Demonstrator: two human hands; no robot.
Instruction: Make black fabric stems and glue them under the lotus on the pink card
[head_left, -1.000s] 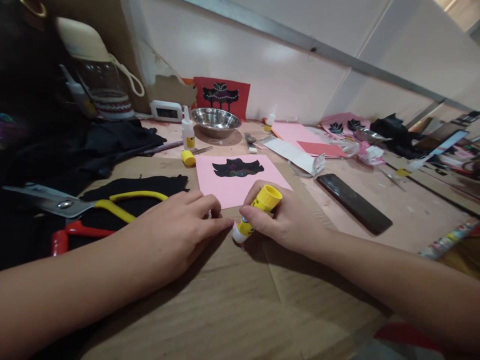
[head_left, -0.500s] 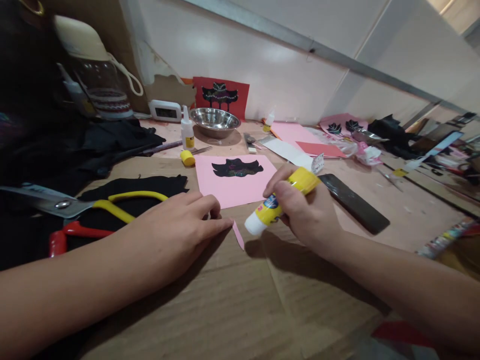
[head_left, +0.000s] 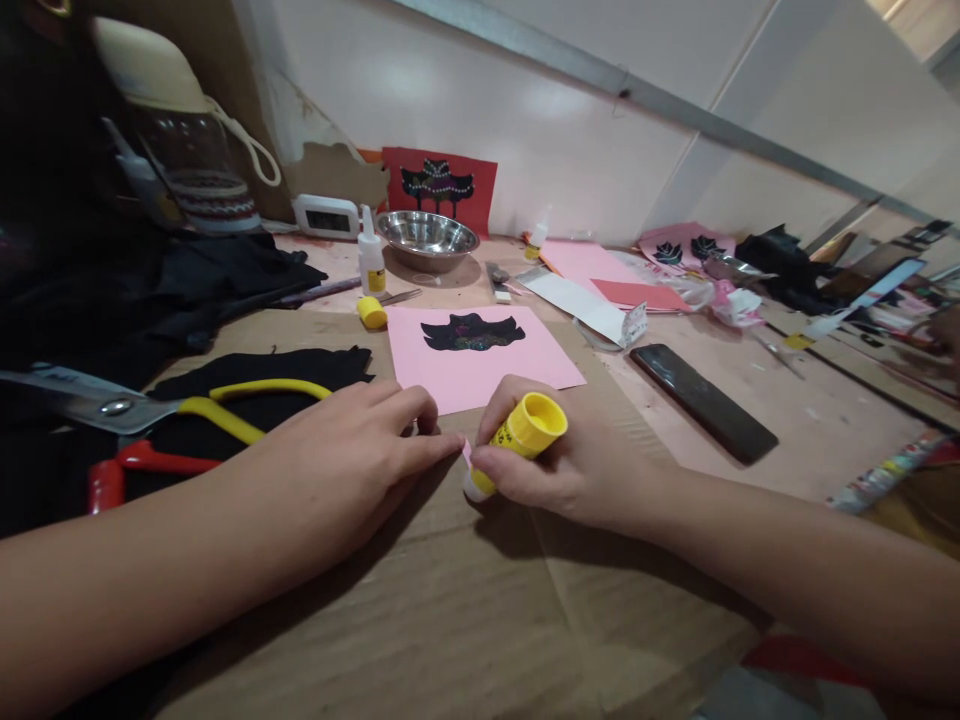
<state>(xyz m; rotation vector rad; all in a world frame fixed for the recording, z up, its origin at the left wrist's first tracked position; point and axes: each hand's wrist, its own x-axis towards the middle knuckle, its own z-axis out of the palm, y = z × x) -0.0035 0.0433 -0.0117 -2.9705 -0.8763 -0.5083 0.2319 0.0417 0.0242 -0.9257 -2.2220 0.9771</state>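
And here's the glue stick (head_left: 517, 432), tilted, just on the near side of the pink card (head_left: 487, 378), sitting inside the right hand's (head_left: 566, 465) grip with its white end poking out below! Thumb and fingers wrap right around the yellow barrel, no gap to spare. Over to the left hand (head_left: 367, 440), also this side of the card: fingers curled, a fingertip on the narrow pink strip (head_left: 466, 452), which is partly hidden; pinching or merely pressing, one can't tell. Lettering? Dark print on the barrel, too small to read. Beyond the card's far left corner, a white bottle (head_left: 370, 258) wears a yellow label, equally unreadable.
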